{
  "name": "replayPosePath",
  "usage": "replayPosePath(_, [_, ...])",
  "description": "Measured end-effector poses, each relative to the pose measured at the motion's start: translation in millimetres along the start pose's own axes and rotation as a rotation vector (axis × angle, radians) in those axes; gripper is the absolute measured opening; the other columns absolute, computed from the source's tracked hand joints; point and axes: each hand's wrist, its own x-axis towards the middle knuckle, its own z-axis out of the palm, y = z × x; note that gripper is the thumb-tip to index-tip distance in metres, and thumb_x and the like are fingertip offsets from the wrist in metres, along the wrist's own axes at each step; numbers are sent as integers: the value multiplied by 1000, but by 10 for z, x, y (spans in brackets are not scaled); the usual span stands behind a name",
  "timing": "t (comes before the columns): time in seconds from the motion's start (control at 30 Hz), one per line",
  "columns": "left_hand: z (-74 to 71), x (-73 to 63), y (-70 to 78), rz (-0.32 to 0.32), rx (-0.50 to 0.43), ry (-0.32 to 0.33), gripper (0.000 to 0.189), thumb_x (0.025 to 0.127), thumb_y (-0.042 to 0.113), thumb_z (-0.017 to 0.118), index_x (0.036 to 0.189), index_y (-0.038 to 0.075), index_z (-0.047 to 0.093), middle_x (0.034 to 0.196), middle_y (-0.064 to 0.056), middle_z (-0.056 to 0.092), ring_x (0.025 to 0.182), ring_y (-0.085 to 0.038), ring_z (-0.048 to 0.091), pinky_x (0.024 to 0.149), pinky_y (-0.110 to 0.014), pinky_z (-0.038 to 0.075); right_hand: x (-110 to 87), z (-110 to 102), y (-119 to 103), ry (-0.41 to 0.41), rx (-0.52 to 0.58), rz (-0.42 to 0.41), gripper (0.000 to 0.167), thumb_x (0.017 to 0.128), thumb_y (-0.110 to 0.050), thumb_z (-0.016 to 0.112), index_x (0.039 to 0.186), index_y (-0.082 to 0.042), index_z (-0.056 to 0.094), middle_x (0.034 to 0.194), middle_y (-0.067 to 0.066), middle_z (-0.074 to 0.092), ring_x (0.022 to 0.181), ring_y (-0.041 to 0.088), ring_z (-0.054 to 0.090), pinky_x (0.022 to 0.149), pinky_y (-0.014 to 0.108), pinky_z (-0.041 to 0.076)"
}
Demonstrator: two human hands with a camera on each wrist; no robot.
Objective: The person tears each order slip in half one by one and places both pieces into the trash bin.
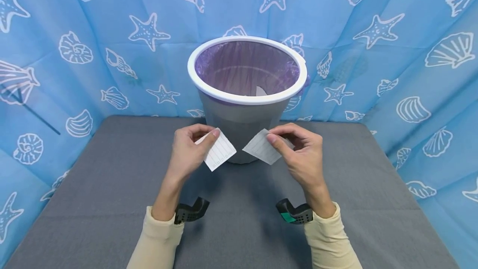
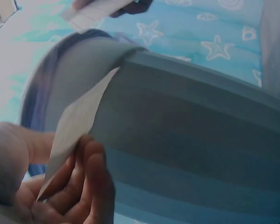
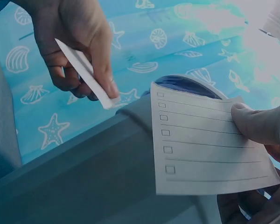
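My left hand (image 1: 189, 149) pinches a piece of lined paper (image 1: 220, 152) between thumb and fingers, its printed side with small boxes showing in the head view. Another lined piece (image 1: 263, 147) is pinched by my right hand (image 1: 300, 148). In the right wrist view this paper (image 3: 200, 144) shows a column of small checkboxes and a slightly rough upper edge. The two pieces are apart, with a gap between them. Both hands are in front of a grey trash can (image 1: 240, 115), below its white rim (image 1: 246, 99). A pale scrap (image 1: 260, 91) shows inside the can.
A purple bag (image 1: 246, 65) lines the can, which stands at the back of a grey-covered table (image 1: 239, 227). Behind and beside the table hangs a blue curtain (image 1: 216, 7) with white shells and starfish. Each wrist wears a black device (image 1: 192, 210).
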Motion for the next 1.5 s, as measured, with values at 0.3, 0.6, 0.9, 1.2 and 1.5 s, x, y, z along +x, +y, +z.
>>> replayPosePath(0.3, [-48, -58, 158, 29, -40, -101, 16, 95, 13, 73, 102, -2, 76, 91, -14, 71, 73, -23, 66, 60, -29, 53, -8, -18, -54, -9, 56, 24, 13, 84, 14, 73, 95, 7, 74, 90, 11, 71, 81, 18, 66, 71, 23, 54])
replayPosePath(0.6, [-272, 188, 757, 159, -35, -77, 17, 95, 12, 73, 103, -2, 76, 92, -11, 72, 76, -24, 67, 62, -29, 55, 427, -218, -391, -5, 48, -33, 10, 85, 11, 75, 95, 13, 72, 88, 11, 72, 80, 19, 67, 69, 25, 54])
replayPosePath(0.9, [-325, 843, 1514, 177, 63, -82, 21, 96, 16, 72, 104, -2, 75, 99, -13, 72, 85, -23, 66, 71, -28, 54, 1336, -315, -717, -106, 139, -4, 7, 88, 7, 74, 92, 4, 77, 89, 14, 71, 78, 22, 62, 70, 28, 51])
replayPosePath(1.2, [-196, 1604, 1627, -57, 272, -143, 31, 100, 25, 66, 122, 3, 70, 117, -6, 63, 102, -16, 58, 87, -30, 50, 2059, -99, -579, -201, 19, 262, 6, 90, -2, 75, 96, 0, 77, 94, 9, 72, 84, 19, 64, 73, 28, 50])
replayPosePath(1.5, [-103, 1882, 1569, -131, 412, -161, 33, 101, 21, 62, 129, 4, 68, 130, -8, 60, 114, -18, 57, 94, -29, 49, 2364, -75, -345, -232, -217, 464, 21, 96, -14, 72, 112, -1, 76, 103, 2, 70, 95, 16, 61, 83, 31, 47])
